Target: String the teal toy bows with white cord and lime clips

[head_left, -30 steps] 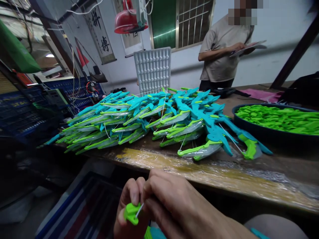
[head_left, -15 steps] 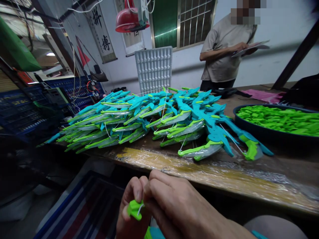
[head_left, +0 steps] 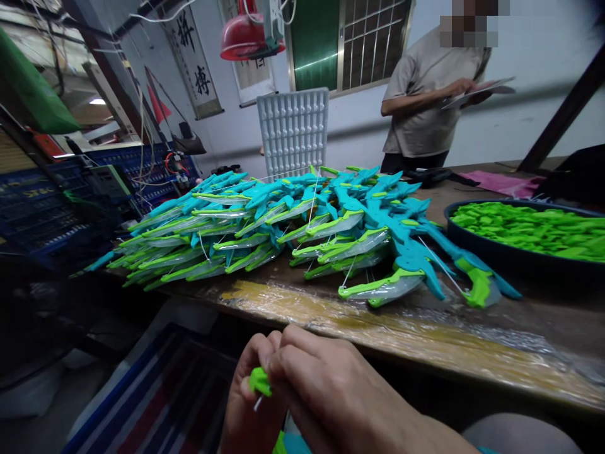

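Low in the middle of the head view, my left hand (head_left: 241, 403) is closed around a small bright green plastic piece (head_left: 259, 382). A short white string end (head_left: 258, 403) sticks out below that piece. My right hand (head_left: 326, 384) is pressed against my left, its fingers pinched at the piece's right side; those fingertips are partly hidden. Beneath both hands, part of a turquoise and green plastic toy bow (head_left: 293, 443) shows, mostly covered. On the table in front lies a large heap of turquoise and green toy bows (head_left: 368, 211), many strung with white string.
The wooden table's taped edge (head_left: 378, 328) runs between my hands and the heap. A dark round tub (head_left: 529, 260) of green pieces stands right. A grey moulded tray (head_left: 293, 132) stands upright behind. Across the table, a person (head_left: 425, 94) holds papers. A striped surface (head_left: 165, 397) lies lower left.
The green piece has turned and sits further into my fingers, showing less of itself. The white string, earlier across its side, now pokes out below. Both hands stay in nearly the same place.
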### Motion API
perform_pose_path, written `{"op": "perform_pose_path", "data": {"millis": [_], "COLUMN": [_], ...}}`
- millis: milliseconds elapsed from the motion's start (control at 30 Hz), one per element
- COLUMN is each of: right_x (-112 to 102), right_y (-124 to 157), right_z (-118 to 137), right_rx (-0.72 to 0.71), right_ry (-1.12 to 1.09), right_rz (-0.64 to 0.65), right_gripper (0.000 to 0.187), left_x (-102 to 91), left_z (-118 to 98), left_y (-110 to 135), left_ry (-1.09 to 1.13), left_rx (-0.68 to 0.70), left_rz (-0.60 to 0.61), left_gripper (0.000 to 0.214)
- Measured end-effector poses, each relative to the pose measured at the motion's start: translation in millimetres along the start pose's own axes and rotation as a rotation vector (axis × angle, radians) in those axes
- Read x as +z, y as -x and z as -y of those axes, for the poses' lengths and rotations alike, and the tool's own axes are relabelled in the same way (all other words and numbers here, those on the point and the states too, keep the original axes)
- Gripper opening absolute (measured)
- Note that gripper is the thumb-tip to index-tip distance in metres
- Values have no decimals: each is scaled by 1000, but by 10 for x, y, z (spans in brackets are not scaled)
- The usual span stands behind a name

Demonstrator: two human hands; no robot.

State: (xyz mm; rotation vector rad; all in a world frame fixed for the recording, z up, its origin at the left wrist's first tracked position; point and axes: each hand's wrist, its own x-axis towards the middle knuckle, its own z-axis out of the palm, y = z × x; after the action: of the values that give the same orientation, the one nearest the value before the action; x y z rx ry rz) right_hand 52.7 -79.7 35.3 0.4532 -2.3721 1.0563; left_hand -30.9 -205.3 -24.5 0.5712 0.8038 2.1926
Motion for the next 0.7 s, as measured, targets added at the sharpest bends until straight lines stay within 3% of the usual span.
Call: {"op": "perform_pose_path", "data": {"millis": [100, 267, 500, 600, 700], "right_x": [-3, 41, 85, 130, 171], "right_y": [2, -17, -92, -94, -118], "right_z": [-42, -129, -190, -242, -295], "right_rx": [-38, -91, -251, -290, -285], "right_ry": [96, 262, 521, 640, 724], "right_rz": [-9, -121, -200, -224, -226], "right_gripper": [12, 7, 29, 27, 22], "left_x": [15, 33, 51, 74, 76], "left_z": [9, 41, 81, 108, 142], "left_y": [1, -6, -69, -74, -94], "left_ry": [15, -23, -14, 61, 93], "left_rx": [5, -39, -100, -113, -103], "left_rz": [-3, -129, -92, -81, -159], "left_gripper": [32, 39, 33, 32, 26]}}
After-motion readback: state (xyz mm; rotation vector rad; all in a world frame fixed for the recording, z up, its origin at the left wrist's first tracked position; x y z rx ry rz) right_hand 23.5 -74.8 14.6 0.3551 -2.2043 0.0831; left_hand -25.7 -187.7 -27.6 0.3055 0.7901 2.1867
